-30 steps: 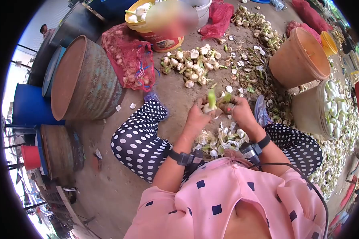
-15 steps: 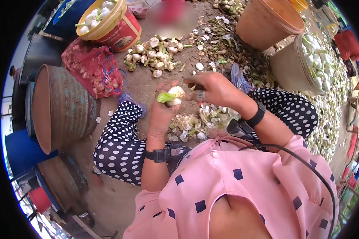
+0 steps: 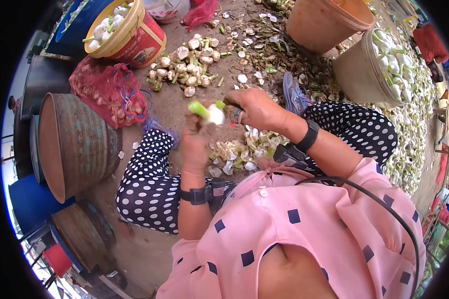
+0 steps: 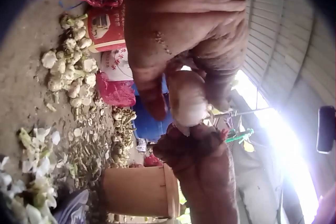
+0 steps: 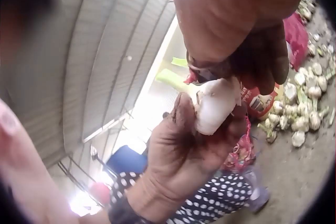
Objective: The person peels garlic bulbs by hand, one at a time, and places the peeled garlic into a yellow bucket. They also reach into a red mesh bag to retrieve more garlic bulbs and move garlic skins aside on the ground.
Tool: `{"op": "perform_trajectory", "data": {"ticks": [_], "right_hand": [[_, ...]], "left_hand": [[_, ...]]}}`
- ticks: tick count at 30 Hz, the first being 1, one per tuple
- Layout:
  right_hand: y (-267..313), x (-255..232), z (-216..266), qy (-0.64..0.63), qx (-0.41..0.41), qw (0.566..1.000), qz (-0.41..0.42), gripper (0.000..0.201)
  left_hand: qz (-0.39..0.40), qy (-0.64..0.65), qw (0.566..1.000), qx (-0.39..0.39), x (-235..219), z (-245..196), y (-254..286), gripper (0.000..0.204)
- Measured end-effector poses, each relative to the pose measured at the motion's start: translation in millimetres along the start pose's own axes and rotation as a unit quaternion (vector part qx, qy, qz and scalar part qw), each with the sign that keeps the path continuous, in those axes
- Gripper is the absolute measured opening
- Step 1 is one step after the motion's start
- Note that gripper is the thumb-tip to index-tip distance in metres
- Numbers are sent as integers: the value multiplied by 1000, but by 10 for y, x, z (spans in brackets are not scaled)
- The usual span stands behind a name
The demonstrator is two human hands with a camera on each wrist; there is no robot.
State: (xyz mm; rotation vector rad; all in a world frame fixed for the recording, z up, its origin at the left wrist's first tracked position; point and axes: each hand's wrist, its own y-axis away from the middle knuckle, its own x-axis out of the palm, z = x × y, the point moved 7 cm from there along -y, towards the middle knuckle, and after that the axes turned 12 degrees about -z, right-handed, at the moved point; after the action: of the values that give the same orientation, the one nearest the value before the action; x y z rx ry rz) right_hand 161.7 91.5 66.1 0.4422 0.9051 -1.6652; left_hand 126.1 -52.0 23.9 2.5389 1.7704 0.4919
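Observation:
My left hand (image 3: 194, 144) holds a white garlic bulb (image 3: 216, 115) with a short green stem (image 3: 198, 109) in front of my knees. In the right wrist view, the left thumb and fingers wrap the bulb (image 5: 215, 108) from below. My right hand (image 3: 258, 107) is right at the bulb with curled fingers, and a band shows on one finger. A green strip of peel (image 5: 179, 61) sticks out by the right thumb. In the left wrist view, both hands meet around the bulb (image 4: 188, 100). Loose peelings (image 3: 244, 149) lie under my hands.
A heap of unpeeled garlic (image 3: 187, 65) lies ahead, beside a red net bag (image 3: 107, 92) and a yellow-rimmed bucket (image 3: 139, 45) of peeled bulbs. To the right stand an orange bucket (image 3: 324, 27) and a white bucket (image 3: 356, 70) of garlic. A rusty drum (image 3: 80, 144) stands left.
My right hand drew away from the bulb half a second ago, with looser fingers, and is now back against it. The left hand keeps its hold. The head view has shifted.

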Motion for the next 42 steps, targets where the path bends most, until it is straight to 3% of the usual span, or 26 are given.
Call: {"op": "perform_trajectory", "data": {"ticks": [2,4,6,7,8,10,12,14,16,17,19,20,22,24,25,26,29,30,32,34,35,36,38,39,40,42], "right_hand": [[27,19,7,-28,12,1000,2,31],[81,39,125,34,-61,998,-2,23],[58,100,27,32,-43,998,29,25],[73,158,-137,-166,97,979,65,27],[146,251,-252,-355,231,901,98,29],[123,167,-266,-412,221,881,71,38],[46,-30,-257,-737,261,624,-17,44],[67,-171,-561,-774,259,573,-74,54],[349,129,-1141,-502,303,804,100,51],[374,172,-1170,-499,303,806,94,51],[449,265,-1136,-154,257,943,143,51],[428,257,-1103,35,223,960,164,53],[220,247,-614,-325,282,892,136,60],[70,465,-395,-405,235,873,135,69],[-20,556,-348,-333,141,919,157,72],[10,663,-426,-350,189,893,210,72],[56,981,-812,-535,306,720,320,67],[-5,970,-958,-426,323,765,359,63],[-205,1251,-1629,-105,148,934,308,58],[-245,1186,-1789,-364,379,805,276,58],[-270,1202,-1764,-485,388,722,305,67],[-406,1070,-1622,-582,316,687,298,56],[-736,813,-1447,-587,240,755,168,52],[-906,619,-1360,-543,230,795,147,46],[-1013,438,-1509,-456,353,814,60,41],[-1267,-156,-1814,-486,391,773,-121,27]], "left_hand": [[-36,26,998,37,-36,-25,-108,31],[-66,-81,993,-51,-191,159,-151,27],[-87,-41,993,-66,-206,203,-161,26],[-104,0,992,-77,-215,211,-168,24],[-105,-1,991,-77,-258,240,-181,24],[-107,242,952,-154,-288,320,-218,23],[-111,287,940,-150,-373,316,-213,24],[-86,422,889,-158,-446,349,-264,24],[-54,432,889,-141,-467,327,-264,24],[-111,381,909,-125,-571,377,-270,23],[-195,328,914,-137,-734,564,-335,22],[-172,321,924,-119,-630,550,-341,22],[-183,241,943,-141,-423,520,-294,20],[-141,153,972,-111,-313,629,-337,19],[-152,180,958,-161,-248,737,-339,18],[-157,143,965,-156,-242,725,-354,19],[-179,130,951,-215,-303,861,-371,20],[-191,116,947,-233,-379,992,-382,19],[-206,95,944,-241,-497,1148,-441,16],[-234,107,930,-261,-500,1234,-586,14],[-246,115,928,-254,-479,1250,-747,14],[-246,120,927,-255,-349,1118,-933,14],[-141,-19,977,-159,81,597,-1406,26],[-69,-4,993,-97,336,470,-1614,31],[4,9,999,-33,571,341,-1812,36],[15,16,996,-84,721,180,-2224,39]]}}
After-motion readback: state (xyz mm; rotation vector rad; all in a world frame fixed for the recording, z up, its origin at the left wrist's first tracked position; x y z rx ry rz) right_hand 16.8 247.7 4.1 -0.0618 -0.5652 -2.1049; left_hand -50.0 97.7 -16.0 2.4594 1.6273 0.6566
